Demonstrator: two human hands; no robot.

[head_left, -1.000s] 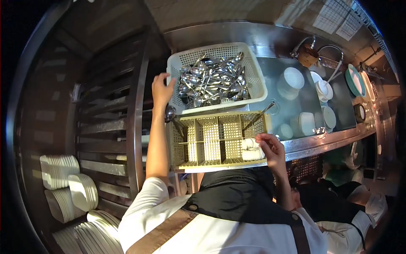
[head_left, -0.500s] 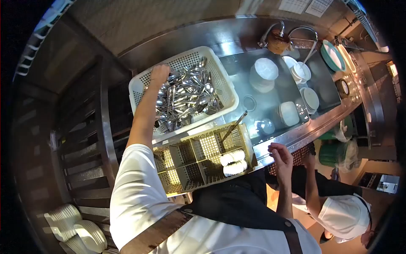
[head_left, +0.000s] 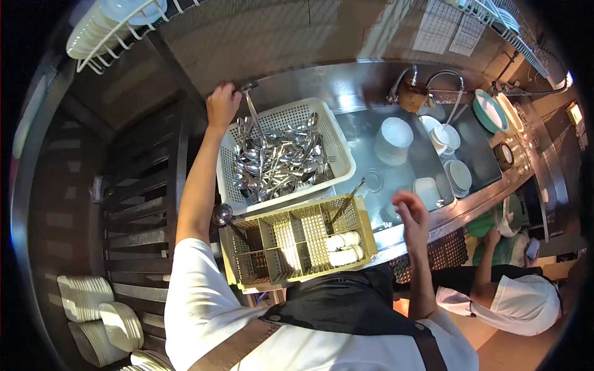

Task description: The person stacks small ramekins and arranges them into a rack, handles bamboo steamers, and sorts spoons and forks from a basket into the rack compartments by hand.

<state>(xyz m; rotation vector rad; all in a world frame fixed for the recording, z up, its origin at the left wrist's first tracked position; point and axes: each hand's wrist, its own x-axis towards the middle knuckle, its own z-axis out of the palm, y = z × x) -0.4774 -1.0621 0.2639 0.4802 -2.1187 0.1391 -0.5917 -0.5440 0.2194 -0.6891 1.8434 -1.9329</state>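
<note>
1. My left hand (head_left: 223,106) clamps the long utensil (head_left: 253,111) by the far left corner of the white basket (head_left: 344,162).
2. My right hand (head_left: 413,217) is empty, fingers apart.
3. The utensil looks stiff, light, slippery; mid-shaft suits gripping.

Text on wall sheets (head_left: 435,28) is too small to read. Lowest plates (head_left: 150,359) are cut off by btm. edge; cutlery (head_left: 281,157) hides approx. all btm. of basket (head_left: 341,148).
</note>
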